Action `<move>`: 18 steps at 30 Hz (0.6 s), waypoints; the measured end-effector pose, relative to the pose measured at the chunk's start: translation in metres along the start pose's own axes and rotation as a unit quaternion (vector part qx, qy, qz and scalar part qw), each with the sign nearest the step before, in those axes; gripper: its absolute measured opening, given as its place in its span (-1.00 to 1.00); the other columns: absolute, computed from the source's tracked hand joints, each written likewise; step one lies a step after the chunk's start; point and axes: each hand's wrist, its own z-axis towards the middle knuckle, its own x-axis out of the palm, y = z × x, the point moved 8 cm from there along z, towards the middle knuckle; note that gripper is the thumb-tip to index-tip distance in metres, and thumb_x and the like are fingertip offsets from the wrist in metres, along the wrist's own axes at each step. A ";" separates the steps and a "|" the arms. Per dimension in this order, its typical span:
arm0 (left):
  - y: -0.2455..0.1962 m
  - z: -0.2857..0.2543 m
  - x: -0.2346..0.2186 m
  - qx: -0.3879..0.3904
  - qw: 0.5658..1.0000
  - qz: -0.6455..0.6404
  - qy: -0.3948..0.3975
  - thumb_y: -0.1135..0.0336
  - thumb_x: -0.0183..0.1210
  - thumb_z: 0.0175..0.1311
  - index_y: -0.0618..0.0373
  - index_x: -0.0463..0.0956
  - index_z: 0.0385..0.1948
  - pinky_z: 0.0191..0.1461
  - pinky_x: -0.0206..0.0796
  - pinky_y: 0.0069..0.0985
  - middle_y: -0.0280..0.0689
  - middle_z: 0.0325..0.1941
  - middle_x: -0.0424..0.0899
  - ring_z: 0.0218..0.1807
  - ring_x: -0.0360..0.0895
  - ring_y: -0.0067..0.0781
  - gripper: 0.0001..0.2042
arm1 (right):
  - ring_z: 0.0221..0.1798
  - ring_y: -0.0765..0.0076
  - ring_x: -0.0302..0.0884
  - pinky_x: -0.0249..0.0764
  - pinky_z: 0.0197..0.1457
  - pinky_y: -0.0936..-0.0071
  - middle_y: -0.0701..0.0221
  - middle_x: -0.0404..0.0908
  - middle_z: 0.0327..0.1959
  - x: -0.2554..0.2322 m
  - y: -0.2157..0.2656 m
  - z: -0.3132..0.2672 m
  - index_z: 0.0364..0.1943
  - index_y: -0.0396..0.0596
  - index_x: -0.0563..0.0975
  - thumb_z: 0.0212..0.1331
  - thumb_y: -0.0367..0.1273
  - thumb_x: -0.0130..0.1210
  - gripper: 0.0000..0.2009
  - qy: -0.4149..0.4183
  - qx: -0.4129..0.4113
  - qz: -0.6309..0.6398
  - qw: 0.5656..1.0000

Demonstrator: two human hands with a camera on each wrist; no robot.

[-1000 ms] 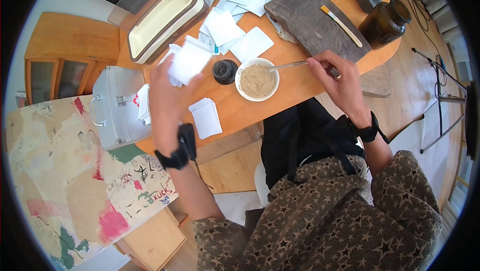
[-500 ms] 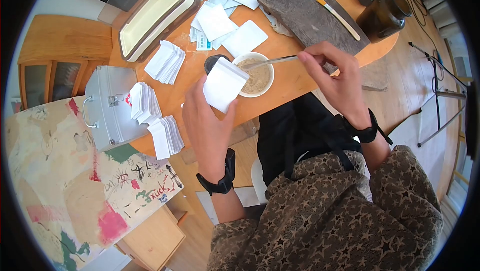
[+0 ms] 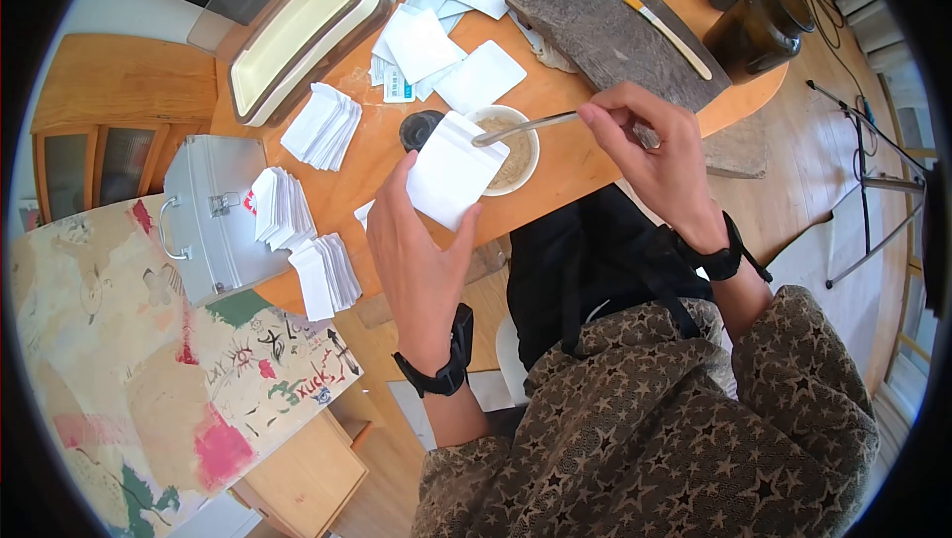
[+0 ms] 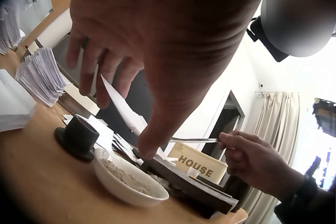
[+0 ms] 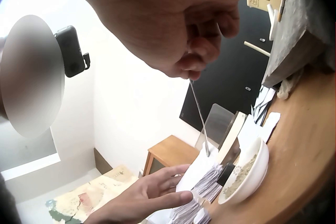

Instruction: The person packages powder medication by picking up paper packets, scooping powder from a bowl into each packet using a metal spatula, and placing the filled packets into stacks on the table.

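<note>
My left hand (image 3: 416, 255) holds a small white paper packet (image 3: 458, 176) between thumb and fingers, tilted beside the bowl and overlapping its left side in the head view. My right hand (image 3: 659, 156) pinches the handle of a metal spoon (image 3: 543, 123). The spoon's tip lies over the packet's upper edge. Beneath is a white bowl (image 4: 128, 190) of beige powder (image 3: 519, 153), partly hidden by the packet. A small black pot (image 4: 79, 137) stands beside the bowl. Whether powder lies on the spoon I cannot tell.
Stacks of white packets (image 3: 322, 126) lie at the left near a silver case (image 3: 213, 216). Flat sachets (image 3: 481, 77) spread behind the bowl. Farther back are a long cream box (image 3: 297, 37), a dark board (image 3: 595, 22) bearing a brush (image 3: 669, 37), and a brown jar (image 3: 759, 32).
My left hand has carried the packet from the left side of the table over beside the bowl. The spoon's tip has risen out of the powder to the packet's edge.
</note>
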 end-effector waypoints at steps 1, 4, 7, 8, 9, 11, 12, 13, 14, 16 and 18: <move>0.000 0.000 0.001 -0.001 1.000 -0.001 0.002 0.27 0.49 0.08 0.15 0.32 0.32 0.37 0.23 -0.13 -0.02 0.24 0.52 0.28 0.43 0.02 -0.27 | -0.60 0.61 0.23 0.20 -0.54 0.54 0.42 0.45 -0.64 0.000 -0.001 0.000 -0.32 -0.19 0.61 0.29 -0.39 0.29 -0.86 -0.002 0.000 0.000 1.000; 0.001 -0.001 0.001 -0.011 1.000 -0.014 0.006 0.26 0.49 0.08 0.15 0.31 0.32 0.39 0.23 -0.14 -0.01 0.25 0.51 0.29 0.42 0.02 -0.27 | -0.60 0.60 0.24 0.21 -0.53 0.54 0.42 0.45 -0.64 0.000 -0.003 0.000 -0.32 -0.20 0.61 0.29 -0.39 0.29 -0.85 -0.002 0.008 0.006 1.000; 0.002 -0.001 0.003 -0.015 1.000 -0.010 0.012 0.26 0.49 0.08 0.15 0.31 0.33 0.39 0.22 -0.15 -0.01 0.25 0.51 0.30 0.41 0.02 -0.26 | -0.59 0.60 0.25 0.22 -0.52 0.54 0.41 0.45 -0.63 0.000 -0.004 0.001 -0.32 -0.20 0.60 0.30 -0.39 0.29 -0.85 0.003 0.007 0.000 1.000; 0.003 -0.001 0.003 -0.015 1.000 -0.009 0.013 0.26 0.49 0.08 0.15 0.31 0.33 0.39 0.22 -0.15 -0.01 0.25 0.51 0.30 0.41 0.02 -0.26 | -0.59 0.60 0.25 0.22 -0.52 0.54 0.41 0.45 -0.63 0.000 -0.004 0.001 -0.32 -0.20 0.60 0.30 -0.39 0.29 -0.85 0.004 0.007 0.000 1.000; 0.002 -0.002 0.003 -0.014 1.000 -0.011 0.015 0.26 0.49 0.08 0.15 0.31 0.33 0.40 0.22 -0.15 -0.01 0.26 0.50 0.31 0.41 0.01 -0.26 | -0.59 0.59 0.26 0.23 -0.51 0.54 0.40 0.45 -0.63 0.000 -0.005 0.001 -0.31 -0.21 0.60 0.30 -0.38 0.28 -0.84 0.004 0.009 0.000 1.000; 0.002 -0.002 0.004 -0.013 1.000 -0.013 0.018 0.26 0.49 0.08 0.15 0.31 0.33 0.40 0.22 -0.16 -0.01 0.26 0.50 0.31 0.41 0.01 -0.26 | -0.58 0.58 0.26 0.23 -0.51 0.54 0.39 0.45 -0.63 -0.001 -0.004 0.001 -0.31 -0.21 0.60 0.30 -0.38 0.28 -0.84 0.004 0.011 0.000 1.000; 0.001 -0.001 0.004 -0.013 1.000 -0.015 0.021 0.26 0.49 0.08 0.15 0.31 0.33 0.41 0.22 -0.16 -0.01 0.26 0.50 0.32 0.40 0.01 -0.26 | -0.50 0.61 0.33 0.29 -0.41 0.56 0.42 0.49 -0.56 0.000 -0.006 0.002 -0.29 -0.23 0.61 0.32 -0.41 0.26 -0.86 0.024 0.031 -0.011 0.999; 0.001 -0.001 0.004 -0.013 1.000 -0.017 0.023 0.26 0.49 0.08 0.15 0.31 0.33 0.41 0.21 -0.16 -0.01 0.26 0.50 0.32 0.40 0.01 -0.26 | -0.43 0.64 0.40 0.35 -0.32 0.59 0.45 0.53 -0.50 0.001 -0.008 0.001 -0.27 -0.26 0.62 0.34 -0.43 0.24 -0.87 0.043 0.051 -0.021 0.998; 0.001 -0.001 0.004 -0.013 0.999 -0.018 0.023 0.26 0.49 0.08 0.15 0.31 0.33 0.41 0.21 -0.16 -0.01 0.26 0.50 0.32 0.40 0.01 -0.26 | -0.43 0.64 0.40 0.35 -0.32 0.59 0.45 0.53 -0.50 0.001 -0.008 0.002 -0.27 -0.26 0.62 0.34 -0.43 0.24 -0.87 0.043 0.052 -0.021 0.998; 0.001 -0.001 0.005 -0.010 1.000 -0.015 0.024 0.26 0.49 0.08 0.14 0.31 0.33 0.42 0.21 -0.16 -0.01 0.27 0.49 0.33 0.39 0.01 -0.25 | -0.42 0.64 0.38 0.35 -0.31 0.57 0.46 0.51 -0.51 0.002 -0.010 0.003 -0.26 -0.26 0.61 0.35 -0.41 0.24 -0.86 0.048 0.062 -0.018 0.997; 0.002 0.000 0.005 -0.009 1.000 -0.016 0.025 0.26 0.48 0.09 0.14 0.31 0.34 0.43 0.20 -0.16 -0.02 0.27 0.49 0.33 0.39 0.01 -0.26 | -0.42 0.64 0.37 0.34 -0.32 0.58 0.47 0.51 -0.51 0.002 -0.012 0.004 -0.25 -0.25 0.61 0.36 -0.39 0.23 -0.84 0.050 0.065 -0.012 0.997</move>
